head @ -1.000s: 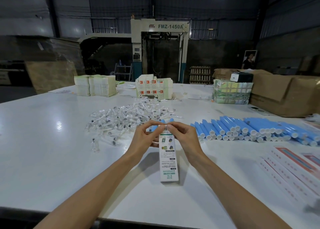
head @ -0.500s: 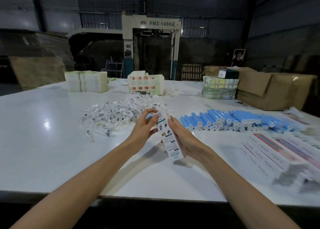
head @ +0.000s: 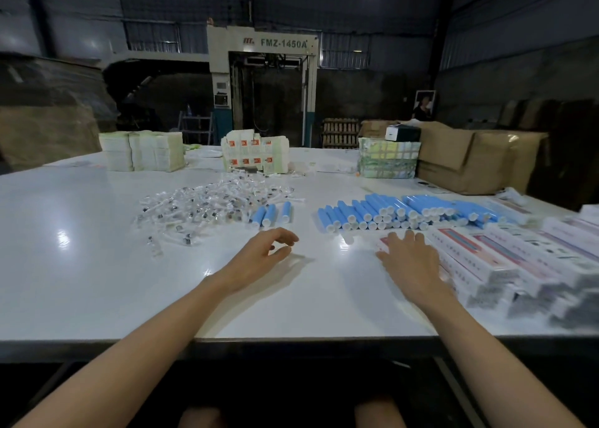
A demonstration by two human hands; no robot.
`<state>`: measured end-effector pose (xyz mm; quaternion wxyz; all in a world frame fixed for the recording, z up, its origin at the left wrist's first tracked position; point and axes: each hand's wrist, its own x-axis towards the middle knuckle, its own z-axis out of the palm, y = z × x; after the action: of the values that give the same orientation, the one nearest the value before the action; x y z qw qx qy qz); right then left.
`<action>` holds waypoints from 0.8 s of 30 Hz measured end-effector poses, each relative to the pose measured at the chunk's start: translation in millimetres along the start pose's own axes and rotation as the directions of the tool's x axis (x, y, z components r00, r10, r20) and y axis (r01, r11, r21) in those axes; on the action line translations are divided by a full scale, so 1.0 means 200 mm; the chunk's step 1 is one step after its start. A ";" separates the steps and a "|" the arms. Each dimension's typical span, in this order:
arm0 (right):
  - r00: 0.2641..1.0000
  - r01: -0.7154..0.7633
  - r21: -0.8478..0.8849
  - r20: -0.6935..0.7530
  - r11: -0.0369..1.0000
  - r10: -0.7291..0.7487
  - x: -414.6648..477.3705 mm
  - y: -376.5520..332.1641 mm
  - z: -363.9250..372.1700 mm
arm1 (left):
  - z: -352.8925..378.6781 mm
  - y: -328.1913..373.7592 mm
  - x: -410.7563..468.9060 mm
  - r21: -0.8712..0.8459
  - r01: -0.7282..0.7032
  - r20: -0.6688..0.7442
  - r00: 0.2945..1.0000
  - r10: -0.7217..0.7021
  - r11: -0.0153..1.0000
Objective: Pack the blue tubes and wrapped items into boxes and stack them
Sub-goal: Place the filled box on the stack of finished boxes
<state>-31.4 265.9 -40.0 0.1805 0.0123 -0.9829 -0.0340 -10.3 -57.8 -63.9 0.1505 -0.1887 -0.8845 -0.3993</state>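
A long row of blue tubes (head: pixel 405 212) with white caps lies on the white table (head: pixel 97 265), and three more blue tubes (head: pixel 270 214) lie apart near a heap of clear wrapped items (head: pixel 207 205). Stacked white boxes (head: pixel 505 265) fill the right side. My right hand (head: pixel 410 260) lies flat with straight fingers on the leftmost box of that stack. My left hand (head: pixel 262 254) hovers over the bare table just before the three tubes, fingers loosely curled and holding nothing.
Bundles of flat cartons (head: pixel 142 150), a pile of white and orange packs (head: pixel 256 150) and a wrapped bundle (head: pixel 387 161) stand at the table's far side. Brown cardboard boxes (head: pixel 466 158) sit at the far right. A large machine (head: pixel 262 87) stands behind.
Both hands held a box upright in front of me; now the right hand has carried it right onto the stack, and the left hand has let go. My view turned right.
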 end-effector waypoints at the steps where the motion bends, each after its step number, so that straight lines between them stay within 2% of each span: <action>1: 1.000 -0.003 -0.084 -0.022 0.996 0.001 -0.01 0.03 0.02 | 0.00 0.00 -0.01 0.028 -0.003 0.015 1.000 0.002 1.000; 6: 0.999 -0.009 -0.403 -0.045 0.915 -0.010 -0.06 0.09 0.06 | -0.03 0.00 -0.06 0.153 -0.008 0.086 0.996 -0.005 0.988; 10: 0.997 -0.007 -0.417 -0.069 0.909 -0.023 -0.05 0.08 0.04 | -0.06 -0.01 -0.09 0.181 0.010 0.086 0.996 -0.026 0.983; 13: 0.982 0.099 -0.235 -0.132 0.967 -0.132 -0.03 -0.11 0.01 | -0.11 -0.03 -0.12 0.215 0.034 0.051 0.998 -0.046 0.976; 15: 0.965 0.224 0.037 -0.147 0.974 -0.216 0.00 -0.32 -0.02 | -0.16 -0.05 -0.15 0.246 0.071 0.012 0.997 -0.076 0.967; 16: 0.961 0.265 0.212 -0.138 0.941 -0.240 0.01 -0.44 -0.03 | -0.18 -0.06 -0.17 0.258 0.098 -0.008 0.995 -0.099 0.961; 17: 0.961 0.277 0.390 -0.108 0.878 -0.255 0.02 -0.56 -0.05 | -0.20 -0.07 -0.19 0.265 0.126 -0.029 0.992 -0.123 0.956; 19: 0.953 0.245 0.682 -0.038 0.690 -0.301 0.03 -0.82 -0.10 | -0.25 -0.10 -0.24 0.277 0.190 -0.070 0.982 -0.178 0.942; 22: 0.938 0.152 0.909 -0.008 0.389 -0.347 0.02 -1.17 -0.14 | -0.34 -0.14 -0.33 0.308 0.286 -0.144 0.957 -0.253 0.908; 24: 0.929 0.099 0.974 -0.016 0.206 -0.371 0.01 -1.37 -0.15 | -0.41 -0.17 -0.38 0.325 0.358 -0.219 0.929 -0.298 0.875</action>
<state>-19.5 -8.6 -30.2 0.0168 0.2661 -0.7943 0.5459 51.8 -158.3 -65.6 0.1839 0.0283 -0.9463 -0.2645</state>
